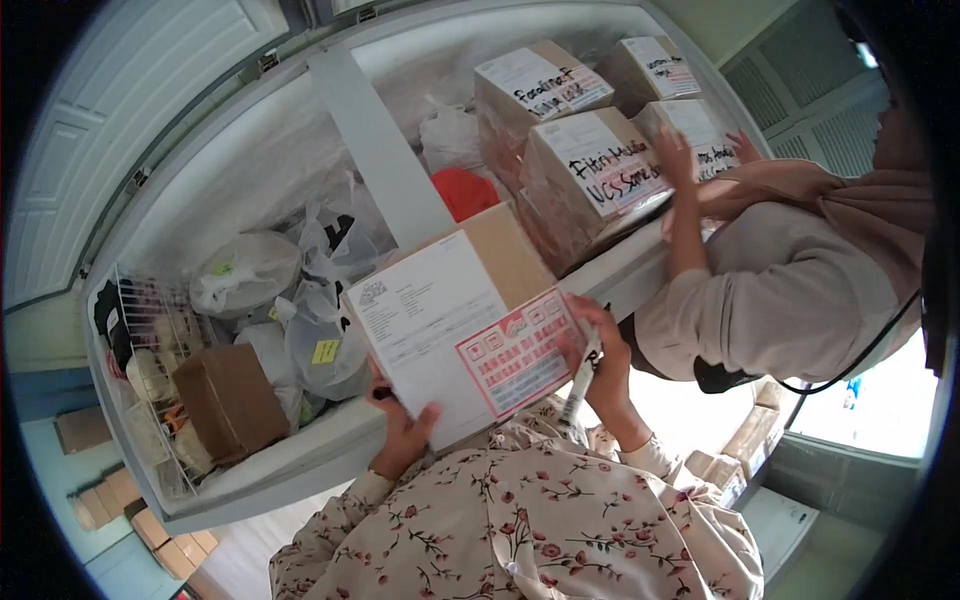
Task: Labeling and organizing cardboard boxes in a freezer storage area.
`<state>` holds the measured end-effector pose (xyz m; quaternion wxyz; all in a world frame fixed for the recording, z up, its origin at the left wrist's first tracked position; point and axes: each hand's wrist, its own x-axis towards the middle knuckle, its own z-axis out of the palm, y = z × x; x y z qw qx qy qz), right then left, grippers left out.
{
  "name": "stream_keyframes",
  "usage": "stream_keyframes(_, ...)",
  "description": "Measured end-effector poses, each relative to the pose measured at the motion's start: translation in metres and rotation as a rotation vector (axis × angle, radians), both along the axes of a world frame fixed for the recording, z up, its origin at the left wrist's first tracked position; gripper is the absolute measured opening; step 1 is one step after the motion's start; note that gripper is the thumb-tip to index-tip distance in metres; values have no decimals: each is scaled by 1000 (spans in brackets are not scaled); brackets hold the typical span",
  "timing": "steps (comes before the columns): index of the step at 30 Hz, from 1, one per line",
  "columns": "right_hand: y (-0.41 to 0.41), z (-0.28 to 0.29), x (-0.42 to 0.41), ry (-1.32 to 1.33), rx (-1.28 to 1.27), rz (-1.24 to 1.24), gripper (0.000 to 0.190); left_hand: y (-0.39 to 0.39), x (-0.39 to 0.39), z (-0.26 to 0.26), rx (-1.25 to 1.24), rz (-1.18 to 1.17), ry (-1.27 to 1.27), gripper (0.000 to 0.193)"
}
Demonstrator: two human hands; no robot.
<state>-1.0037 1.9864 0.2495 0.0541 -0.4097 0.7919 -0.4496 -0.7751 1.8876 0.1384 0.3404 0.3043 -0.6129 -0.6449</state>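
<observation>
A cardboard box point(517, 262) with a white paper sheet and a red-bordered label on top is held tilted before me, above the front rim of an open chest freezer point(300, 472). My left hand point(405, 431) grips its lower left side, with a dark object, perhaps a marker, at the fingers. At the right edge my right hand point(604, 367) holds the box along with a narrow white strip point(576, 394) that bears dark print. Just beyond, several plastic-wrapped boxes point(592, 161) with handwriting on their sheets stand in the freezer's right part.
A person point(780, 277) at the right reaches over the wrapped boxes. A white divider point(375, 142) crosses the freezer. Left of it lie plastic bags point(326, 330), a brown carton point(229, 401) and a wire basket point(150, 352). Smaller cartons point(180, 555) are stacked at lower left.
</observation>
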Motion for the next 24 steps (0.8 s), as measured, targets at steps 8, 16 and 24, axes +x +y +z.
stream_keyframes(8,-6,-6,28,-734,-202,353,42,-10,-23,33,266,-184,-49,76)
stream_keyframes(16,-14,-1,47,-640,-91,634,20,-2,0,18,44,-236,-159,80)
stream_keyframes(24,-2,-5,10,-545,-354,261,40,-1,-1,17,-5,-300,70,90)
